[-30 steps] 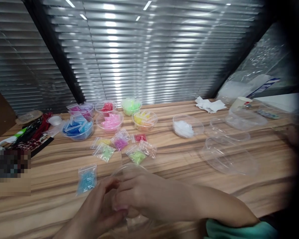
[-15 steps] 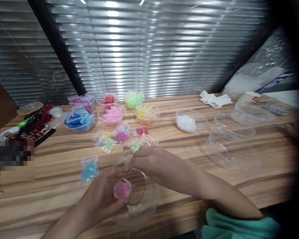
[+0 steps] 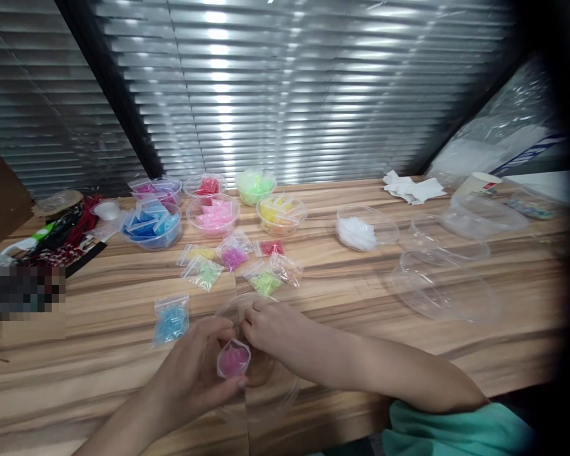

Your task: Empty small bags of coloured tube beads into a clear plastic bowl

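My left hand (image 3: 197, 364) is wrapped around a small clear plastic bag with pink contents (image 3: 234, 360), whose mouth gapes toward me. My right hand (image 3: 270, 326) is closed, its fingertips pinched just beside the bag's upper right edge. What those fingers hold, if anything, is hidden. Both hands are over a clear round plastic bowl (image 3: 285, 396) on the table. Left of my left hand lies a zip bag of light blue beads (image 3: 171, 322). Beyond my right hand are a bag of lime-green beads (image 3: 265, 281) and a bag of pale orange pieces (image 3: 287, 269).
Bowls of blue bags (image 3: 152, 239), pink bags (image 3: 213, 218) and yellow-orange bags (image 3: 281, 215) line the back. A bowl of white pieces (image 3: 356, 234) stands right of them. Clear empty bowls (image 3: 441, 297) and a paper cup (image 3: 477, 183) are at the right. Cords (image 3: 71, 228) lie far left.
My right hand has come down and slightly left, closer to the bag's mouth. The bag's opening looks wider. Another hand at the right edge has gone from view.
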Demonstrator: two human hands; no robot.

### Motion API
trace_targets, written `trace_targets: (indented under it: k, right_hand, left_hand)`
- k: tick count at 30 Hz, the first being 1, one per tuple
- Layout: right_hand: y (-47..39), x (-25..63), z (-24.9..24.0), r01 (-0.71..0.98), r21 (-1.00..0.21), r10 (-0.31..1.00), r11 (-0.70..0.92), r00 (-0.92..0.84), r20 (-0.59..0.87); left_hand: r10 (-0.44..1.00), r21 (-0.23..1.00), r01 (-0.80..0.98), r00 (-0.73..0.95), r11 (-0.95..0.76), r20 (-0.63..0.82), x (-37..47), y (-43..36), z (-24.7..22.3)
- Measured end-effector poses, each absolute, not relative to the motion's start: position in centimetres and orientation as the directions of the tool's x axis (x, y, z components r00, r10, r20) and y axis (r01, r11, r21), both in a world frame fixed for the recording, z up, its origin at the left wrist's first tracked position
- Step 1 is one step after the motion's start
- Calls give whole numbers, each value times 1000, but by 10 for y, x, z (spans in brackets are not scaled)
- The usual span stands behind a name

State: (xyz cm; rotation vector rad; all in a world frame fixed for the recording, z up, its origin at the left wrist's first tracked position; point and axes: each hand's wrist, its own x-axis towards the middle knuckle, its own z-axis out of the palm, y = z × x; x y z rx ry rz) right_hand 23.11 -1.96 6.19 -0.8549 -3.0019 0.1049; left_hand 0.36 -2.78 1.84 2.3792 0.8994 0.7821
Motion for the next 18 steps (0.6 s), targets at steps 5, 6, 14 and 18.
trace_targets:
  k: [5,6,14,18]
  right_hand:
    - [-16,225,44,537,9,537,844,-843,-14]
    - [-16,223,41,545,22,545,838,-838,-15]
    - [-13,212,26,589,81,591,804,-806,-14]
    - [-15,210,24,615,116,621,780,-784,-17]
  left_hand:
    - [713,602,440,613,-667,342,3,-27,19]
    - [713,599,440,609,-669,348,4,-27,20]
    - [706,600,434,619,-672,343,9,-26,27]
    - [706,603,430,618,-672,346,9,-26,26]
